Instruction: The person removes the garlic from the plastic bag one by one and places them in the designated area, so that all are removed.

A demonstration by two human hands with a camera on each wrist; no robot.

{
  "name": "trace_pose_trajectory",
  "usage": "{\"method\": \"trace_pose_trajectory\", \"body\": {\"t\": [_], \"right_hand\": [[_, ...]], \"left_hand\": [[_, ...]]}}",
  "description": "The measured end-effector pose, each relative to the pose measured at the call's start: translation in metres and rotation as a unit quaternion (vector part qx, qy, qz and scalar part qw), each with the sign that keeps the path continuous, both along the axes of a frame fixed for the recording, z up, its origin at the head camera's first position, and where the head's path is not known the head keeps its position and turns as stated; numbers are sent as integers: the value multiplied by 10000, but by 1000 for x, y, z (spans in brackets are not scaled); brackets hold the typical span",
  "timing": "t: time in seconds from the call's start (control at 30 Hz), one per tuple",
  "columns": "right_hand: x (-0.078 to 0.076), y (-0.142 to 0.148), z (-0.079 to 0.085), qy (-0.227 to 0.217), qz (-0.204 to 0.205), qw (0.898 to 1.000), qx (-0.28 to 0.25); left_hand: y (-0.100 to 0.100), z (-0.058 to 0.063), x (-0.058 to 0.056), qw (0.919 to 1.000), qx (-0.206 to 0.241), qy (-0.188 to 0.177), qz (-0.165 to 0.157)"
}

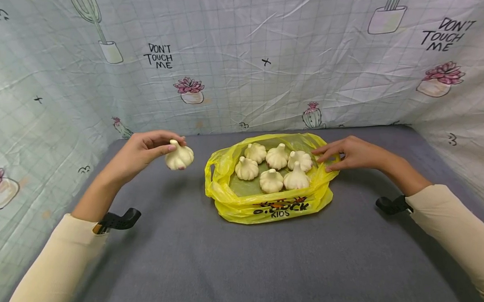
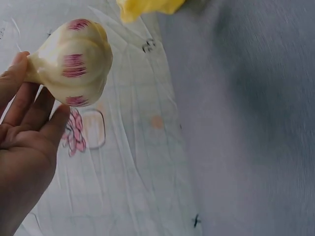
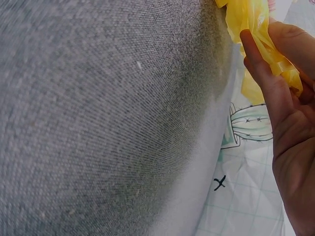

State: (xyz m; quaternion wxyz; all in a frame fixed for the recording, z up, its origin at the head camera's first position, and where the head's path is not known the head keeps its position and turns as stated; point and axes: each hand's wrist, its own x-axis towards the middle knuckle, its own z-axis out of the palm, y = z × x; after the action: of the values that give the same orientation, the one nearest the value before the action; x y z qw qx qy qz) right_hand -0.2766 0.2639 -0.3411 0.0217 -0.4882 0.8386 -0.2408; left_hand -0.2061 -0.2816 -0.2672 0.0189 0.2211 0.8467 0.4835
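Observation:
My left hand pinches a garlic bulb by its stem, holding it above the table to the left of a yellow plastic bag. Purple-pink streaks mark the bulb's underside in the left wrist view, where thumb and fingers grip the neck. Inside the opened bag sit several more cream-white garlic bulbs, stems mostly upward. At the bag's right rim, my right hand grips the crumpled plastic between thumb and fingers. Some of those fingertips are hidden by the folds.
The bag stands on a grey cloth-covered table, near its back edge. White sheets printed with cacti and lettering hang behind and at both sides. Each wrist wears a black camera mount.

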Motion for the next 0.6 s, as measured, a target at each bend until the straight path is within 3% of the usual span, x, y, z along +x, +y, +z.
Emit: {"method": "trace_pose_trajectory", "body": {"t": [0.33, 0.6], "right_hand": [[-1, 1, 0, -52, -8, 10000, 64], [0, 0, -1, -107, -34, 9999, 111]], "left_hand": [[-22, 2, -4, 9979, -557, 13, 327], [-40, -4, -17, 9962, -655, 31, 566]]}}
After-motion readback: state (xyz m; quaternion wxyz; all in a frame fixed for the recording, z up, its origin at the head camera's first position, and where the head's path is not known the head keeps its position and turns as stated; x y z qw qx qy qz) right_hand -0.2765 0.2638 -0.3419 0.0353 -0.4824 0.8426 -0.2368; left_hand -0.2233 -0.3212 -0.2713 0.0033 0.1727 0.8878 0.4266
